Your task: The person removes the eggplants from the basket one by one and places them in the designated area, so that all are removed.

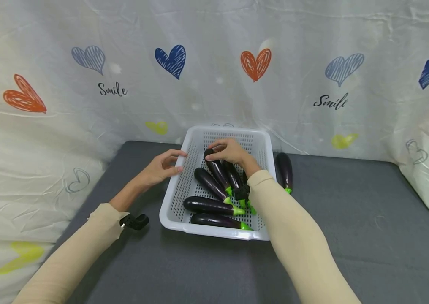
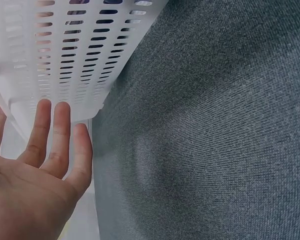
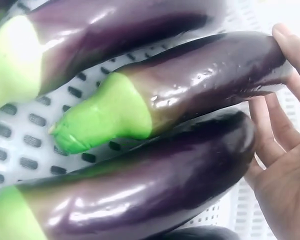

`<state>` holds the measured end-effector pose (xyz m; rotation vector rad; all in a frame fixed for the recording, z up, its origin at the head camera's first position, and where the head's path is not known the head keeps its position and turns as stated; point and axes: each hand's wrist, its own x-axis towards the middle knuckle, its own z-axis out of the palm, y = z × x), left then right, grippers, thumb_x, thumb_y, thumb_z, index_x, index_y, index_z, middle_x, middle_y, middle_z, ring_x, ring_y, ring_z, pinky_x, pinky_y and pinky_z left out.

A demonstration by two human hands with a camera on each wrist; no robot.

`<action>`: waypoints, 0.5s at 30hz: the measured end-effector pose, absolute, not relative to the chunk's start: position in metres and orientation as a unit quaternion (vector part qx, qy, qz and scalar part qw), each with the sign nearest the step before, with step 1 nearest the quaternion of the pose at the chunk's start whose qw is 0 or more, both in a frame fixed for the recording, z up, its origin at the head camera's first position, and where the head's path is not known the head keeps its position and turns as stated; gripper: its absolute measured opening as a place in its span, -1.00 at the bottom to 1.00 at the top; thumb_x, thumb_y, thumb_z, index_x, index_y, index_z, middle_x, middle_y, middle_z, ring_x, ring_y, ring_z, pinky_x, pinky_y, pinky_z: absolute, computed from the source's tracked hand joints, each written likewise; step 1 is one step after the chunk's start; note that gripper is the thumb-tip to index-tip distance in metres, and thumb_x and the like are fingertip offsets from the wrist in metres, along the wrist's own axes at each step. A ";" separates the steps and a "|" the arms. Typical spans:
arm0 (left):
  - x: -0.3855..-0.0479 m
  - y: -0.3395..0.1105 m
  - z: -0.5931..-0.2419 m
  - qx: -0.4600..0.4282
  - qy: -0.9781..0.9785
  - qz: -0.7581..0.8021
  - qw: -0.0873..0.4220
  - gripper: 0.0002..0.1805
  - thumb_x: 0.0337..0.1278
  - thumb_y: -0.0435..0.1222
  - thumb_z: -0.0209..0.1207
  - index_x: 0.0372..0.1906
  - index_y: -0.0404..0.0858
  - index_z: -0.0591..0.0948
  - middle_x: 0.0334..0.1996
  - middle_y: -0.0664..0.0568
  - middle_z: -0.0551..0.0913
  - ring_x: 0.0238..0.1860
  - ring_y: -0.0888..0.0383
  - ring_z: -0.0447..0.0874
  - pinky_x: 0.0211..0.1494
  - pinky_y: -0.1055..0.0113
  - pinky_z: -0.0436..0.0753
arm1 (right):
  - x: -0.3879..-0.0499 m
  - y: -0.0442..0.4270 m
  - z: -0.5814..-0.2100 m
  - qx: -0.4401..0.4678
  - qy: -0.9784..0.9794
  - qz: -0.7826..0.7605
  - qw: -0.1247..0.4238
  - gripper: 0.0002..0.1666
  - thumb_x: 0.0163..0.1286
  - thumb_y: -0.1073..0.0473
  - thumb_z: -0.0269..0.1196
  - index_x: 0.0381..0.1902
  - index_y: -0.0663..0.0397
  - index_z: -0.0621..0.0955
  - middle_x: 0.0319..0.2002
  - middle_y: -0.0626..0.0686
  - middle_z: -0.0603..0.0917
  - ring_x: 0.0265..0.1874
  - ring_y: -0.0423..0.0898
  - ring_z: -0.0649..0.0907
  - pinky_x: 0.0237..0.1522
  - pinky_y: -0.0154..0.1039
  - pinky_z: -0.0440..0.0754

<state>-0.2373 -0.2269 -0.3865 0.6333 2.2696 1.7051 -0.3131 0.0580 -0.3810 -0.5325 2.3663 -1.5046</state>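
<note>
A white perforated plastic basket [image 1: 214,231] holds several dark purple eggplants with bright green stem ends. My right hand [image 1: 229,151] reaches inside and grips the rounded end of one eggplant [image 1: 218,172]. In the right wrist view, that eggplant [image 3: 205,80] lies between the thumb and fingers, its green stem pointing away from the palm. Another eggplant [image 3: 140,185] rests right beside it. My left hand [image 1: 161,166] is at the basket's left rim, fingertips by the edge. In the left wrist view its fingers [image 2: 61,120] are nearly straight next to the slotted wall.
One eggplant [image 1: 284,171] lies on the table outside the basket's right wall. Dark grey cloth [image 1: 351,219] covers the table. Behind and at the sides hangs a pale curtain [image 1: 214,97] printed with hearts and the word Smile.
</note>
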 end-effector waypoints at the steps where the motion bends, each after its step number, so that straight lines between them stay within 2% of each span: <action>1: -0.237 -0.227 -0.386 0.215 0.776 0.582 0.116 -0.47 0.44 -0.37 0.21 0.43 -0.21 0.40 0.21 -0.29 0.48 0.06 -0.19 0.61 -0.01 0.01 0.66 | -0.314 0.058 -0.380 -0.185 0.817 -0.527 0.141 -0.46 0.23 0.11 0.54 0.15 0.11 0.70 0.24 0.16 0.58 0.24 0.08 0.54 0.18 0.04 0.52; 11: -0.237 -0.228 -0.385 0.213 0.779 0.578 0.118 -0.47 0.44 -0.36 0.21 0.43 -0.21 0.40 0.20 -0.31 0.48 0.04 -0.20 0.62 -0.02 -0.01 0.66 | -0.314 0.058 -0.361 -0.184 0.774 -0.589 0.138 -0.45 0.27 0.15 0.51 0.20 0.13 0.66 0.20 0.17 0.58 0.12 0.08 0.60 0.05 0.04 0.61; 15: -0.236 -0.227 -0.385 0.215 0.778 0.578 0.119 -0.47 0.45 -0.37 0.20 0.43 -0.20 0.39 0.18 -0.31 0.49 0.04 -0.22 0.62 -0.02 -0.03 0.65 | -0.316 0.058 -0.353 -0.184 0.769 -0.598 0.132 -0.39 0.28 0.13 0.51 0.26 0.11 0.62 0.22 0.16 0.56 0.10 0.09 0.61 0.06 0.05 0.61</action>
